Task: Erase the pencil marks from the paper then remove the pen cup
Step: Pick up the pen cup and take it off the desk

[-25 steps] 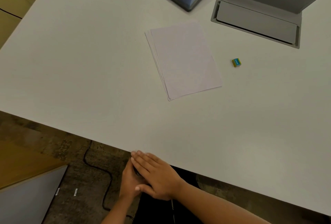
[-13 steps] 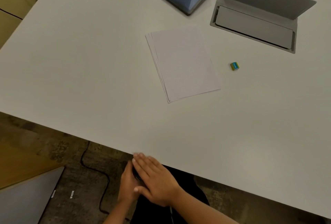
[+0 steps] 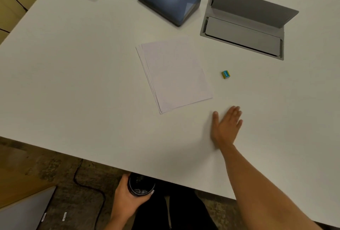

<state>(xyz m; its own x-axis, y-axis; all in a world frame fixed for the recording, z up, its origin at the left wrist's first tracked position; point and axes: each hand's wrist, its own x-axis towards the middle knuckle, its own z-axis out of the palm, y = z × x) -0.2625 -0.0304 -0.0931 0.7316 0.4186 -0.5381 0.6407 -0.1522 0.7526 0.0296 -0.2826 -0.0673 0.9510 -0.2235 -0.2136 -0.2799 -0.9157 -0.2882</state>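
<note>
Right hand point(image 3: 226, 126), fingers straight & empty, hovers by the near-right corner of the paper point(image 3: 174, 75), eraser point(image 3: 225, 74) lying right of the paper, left hand point(image 3: 127, 198) curled round the pen cup point(image 3: 141, 184) well nearer than the paper, so prob. best: pinch eraser w/ 2 fingertips, rub lightly.

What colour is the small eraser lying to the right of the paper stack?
The eraser is yellow-green with a blue top face, seen in the head view.
</note>
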